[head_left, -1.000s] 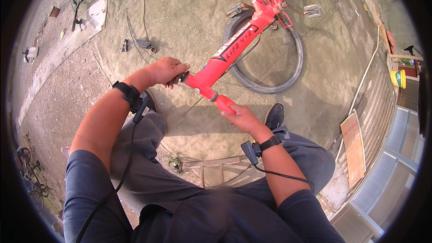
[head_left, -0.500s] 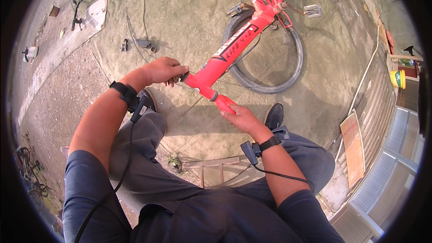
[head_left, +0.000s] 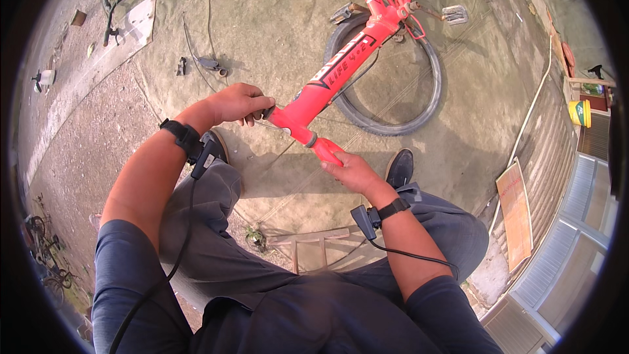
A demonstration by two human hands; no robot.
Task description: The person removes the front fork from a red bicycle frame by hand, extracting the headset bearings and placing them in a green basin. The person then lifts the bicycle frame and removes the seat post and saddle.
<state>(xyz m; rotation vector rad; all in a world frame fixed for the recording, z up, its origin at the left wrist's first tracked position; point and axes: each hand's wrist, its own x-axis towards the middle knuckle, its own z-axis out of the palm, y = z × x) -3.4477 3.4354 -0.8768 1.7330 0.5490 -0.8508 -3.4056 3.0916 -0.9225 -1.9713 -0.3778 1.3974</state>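
Observation:
A red bicycle frame [head_left: 314, 99] slants down toward me, its head tube pointing between my knees. My left hand [head_left: 237, 101] is closed at the upper left end of the head tube, thumb and fingers around a dark headset piece [head_left: 268, 112]; the fingertips are partly hidden. Out of the tube's other end, past a grey ring [head_left: 312, 140], comes a red fork [head_left: 325, 150]. My right hand [head_left: 354, 172] grips this fork, its thumb lying along the top. Most of the fork beyond that hand cannot be seen.
A wheel [head_left: 429, 101] lies beneath the frame, with a pedal [head_left: 455, 15] near the crank. Black handlebars [head_left: 113, 13] lie at the far left, and a dark loose part with a cable [head_left: 209, 63] sits closer. A wooden frame [head_left: 309, 238] is between my legs; a cardboard sheet [head_left: 514, 213] lies right.

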